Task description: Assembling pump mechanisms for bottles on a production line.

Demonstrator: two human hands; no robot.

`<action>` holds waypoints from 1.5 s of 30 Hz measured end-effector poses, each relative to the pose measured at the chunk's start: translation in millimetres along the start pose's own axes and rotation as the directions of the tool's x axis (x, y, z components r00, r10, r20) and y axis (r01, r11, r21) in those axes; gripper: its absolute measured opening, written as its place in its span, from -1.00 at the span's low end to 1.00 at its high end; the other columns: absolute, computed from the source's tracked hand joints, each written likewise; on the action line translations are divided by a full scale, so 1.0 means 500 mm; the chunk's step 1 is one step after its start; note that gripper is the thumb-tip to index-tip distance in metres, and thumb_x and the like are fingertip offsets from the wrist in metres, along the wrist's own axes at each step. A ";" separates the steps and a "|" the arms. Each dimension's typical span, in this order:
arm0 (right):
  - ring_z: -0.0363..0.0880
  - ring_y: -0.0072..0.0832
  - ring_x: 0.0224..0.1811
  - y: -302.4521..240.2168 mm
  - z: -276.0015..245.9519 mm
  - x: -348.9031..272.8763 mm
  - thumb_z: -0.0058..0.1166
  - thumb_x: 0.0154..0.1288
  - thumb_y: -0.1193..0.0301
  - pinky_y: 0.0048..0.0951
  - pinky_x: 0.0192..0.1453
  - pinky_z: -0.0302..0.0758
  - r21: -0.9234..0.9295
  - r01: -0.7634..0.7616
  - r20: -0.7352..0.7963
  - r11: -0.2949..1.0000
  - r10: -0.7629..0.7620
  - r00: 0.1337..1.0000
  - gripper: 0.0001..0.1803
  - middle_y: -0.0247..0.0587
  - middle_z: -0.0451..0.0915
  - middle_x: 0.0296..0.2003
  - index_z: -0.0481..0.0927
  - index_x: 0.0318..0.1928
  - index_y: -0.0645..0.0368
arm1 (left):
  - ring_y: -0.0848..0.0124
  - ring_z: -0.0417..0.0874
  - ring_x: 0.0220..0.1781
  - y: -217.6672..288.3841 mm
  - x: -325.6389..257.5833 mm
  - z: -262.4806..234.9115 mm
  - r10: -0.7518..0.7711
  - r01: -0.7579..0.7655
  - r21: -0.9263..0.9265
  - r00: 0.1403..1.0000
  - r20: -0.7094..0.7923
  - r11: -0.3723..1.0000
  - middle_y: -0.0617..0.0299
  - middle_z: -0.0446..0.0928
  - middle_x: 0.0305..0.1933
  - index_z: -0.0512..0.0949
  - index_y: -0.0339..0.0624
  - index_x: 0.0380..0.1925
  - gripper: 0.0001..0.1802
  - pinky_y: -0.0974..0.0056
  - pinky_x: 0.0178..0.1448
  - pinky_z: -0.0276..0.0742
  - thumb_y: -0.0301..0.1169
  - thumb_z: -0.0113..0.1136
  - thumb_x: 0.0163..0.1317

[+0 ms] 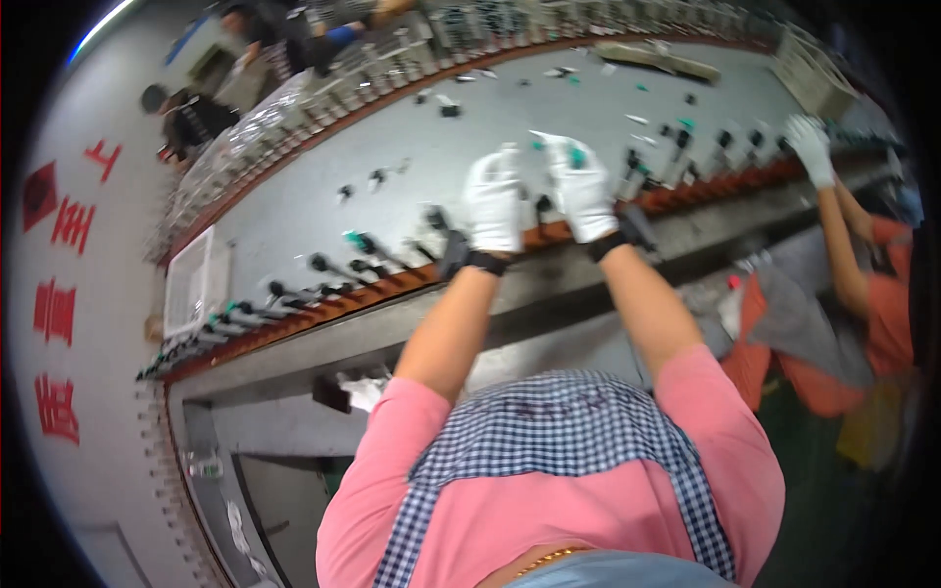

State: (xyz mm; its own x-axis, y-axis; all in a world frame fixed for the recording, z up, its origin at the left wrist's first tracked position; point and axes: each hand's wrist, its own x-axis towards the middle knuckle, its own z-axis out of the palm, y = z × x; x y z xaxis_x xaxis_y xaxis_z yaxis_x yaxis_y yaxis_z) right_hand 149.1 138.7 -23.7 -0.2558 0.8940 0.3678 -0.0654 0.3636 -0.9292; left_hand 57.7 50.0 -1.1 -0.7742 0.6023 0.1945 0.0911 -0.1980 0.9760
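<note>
Here we are over the flat grey bench (431, 142): the person's white-gloved left hand (493, 201) points its fingers (507, 165) away, and the white-gloved right hand (582, 191) works just beside it. A small green piece (576, 157) shows against the right glove; whether it's gripped, blur hides. Between the hands stands a slim black-headed piece (543, 204), one of a row along the near edge. Far right, a co-worker's white-gloved hand (810, 149); far left, a white rectangular crate (220, 265).
</note>
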 end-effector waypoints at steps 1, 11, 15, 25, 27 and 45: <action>0.67 -0.40 -0.24 -0.023 0.024 -0.035 0.19 0.47 0.28 -0.37 -0.06 0.58 -0.070 0.016 0.007 0.997 -0.015 1.000 -0.69 -0.10 0.73 -0.18 0.68 0.10 0.14 | 0.57 0.54 -0.47 -0.013 0.001 -0.048 0.017 -0.017 -0.037 1.000 0.019 0.999 0.31 0.60 -0.38 0.66 -0.12 -0.16 -0.81 0.38 -0.35 0.45 -0.25 0.23 0.46; 0.56 -0.24 0.25 0.058 -0.210 -0.062 0.27 0.35 0.44 -0.29 0.35 0.45 -0.223 0.191 -0.235 0.956 -0.243 0.941 -0.40 0.03 0.57 0.20 0.41 0.36 0.29 | 0.21 0.52 0.33 -0.028 -0.214 -0.092 0.094 -0.178 0.417 0.972 0.214 0.891 -0.03 0.54 0.26 0.50 -0.30 0.26 -0.58 0.18 0.45 0.37 -0.30 0.08 0.52; 0.64 -0.35 0.08 -0.033 -0.148 0.109 0.13 0.46 0.33 -0.38 0.22 0.48 -0.312 0.105 0.027 0.944 -0.102 0.994 -0.60 -0.05 0.66 0.07 0.58 0.23 0.20 | 0.10 0.48 0.38 -0.003 -0.087 0.046 0.254 -0.308 0.193 0.931 0.261 0.932 -0.13 0.49 0.32 0.36 -0.35 0.37 -0.47 0.16 0.46 0.33 -0.34 0.11 0.48; 0.50 -0.75 -0.51 0.011 -0.050 0.055 0.05 0.51 0.47 -0.58 -0.41 0.47 -0.149 0.259 -0.092 0.954 -0.274 0.957 -0.73 -0.44 0.71 -0.33 0.68 0.12 0.11 | 0.56 0.50 -0.58 0.015 -0.031 0.089 -0.068 0.074 -0.070 0.994 0.085 0.995 0.31 0.50 -0.61 0.56 -0.16 -0.46 -0.62 0.35 -0.43 0.43 -0.13 0.25 0.44; 0.55 -0.75 -0.49 -0.045 -0.007 -0.002 0.10 0.49 0.45 -0.57 -0.37 0.50 0.059 0.134 0.012 0.989 -0.134 0.991 -0.74 -0.46 0.72 -0.34 0.70 0.11 0.06 | 0.55 0.53 -0.55 -0.023 -0.025 0.011 -0.057 0.058 -0.037 0.998 0.029 0.998 0.28 0.56 -0.56 0.54 -0.17 -0.43 -0.63 0.36 -0.37 0.48 -0.14 0.24 0.45; 0.70 -0.41 -0.34 -0.028 -0.132 0.103 0.12 0.44 0.32 -0.40 -0.11 0.59 -0.003 -0.164 -0.023 0.987 0.164 0.986 -0.64 -0.14 0.73 -0.33 0.61 0.16 0.18 | 0.07 0.51 0.34 0.034 -0.052 0.137 0.229 -0.311 0.367 0.941 0.250 0.877 -0.16 0.50 0.27 0.35 -0.34 0.36 -0.43 0.20 0.42 0.37 -0.28 0.14 0.45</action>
State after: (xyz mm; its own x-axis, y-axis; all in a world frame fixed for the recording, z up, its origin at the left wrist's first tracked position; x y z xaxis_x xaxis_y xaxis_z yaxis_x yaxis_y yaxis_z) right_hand 200.6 196.8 10.6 -0.2409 0.9472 0.2116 -0.0196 0.2132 -0.9768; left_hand 122.2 83.9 17.3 -0.5506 0.7151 0.4308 0.5503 -0.0771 0.8314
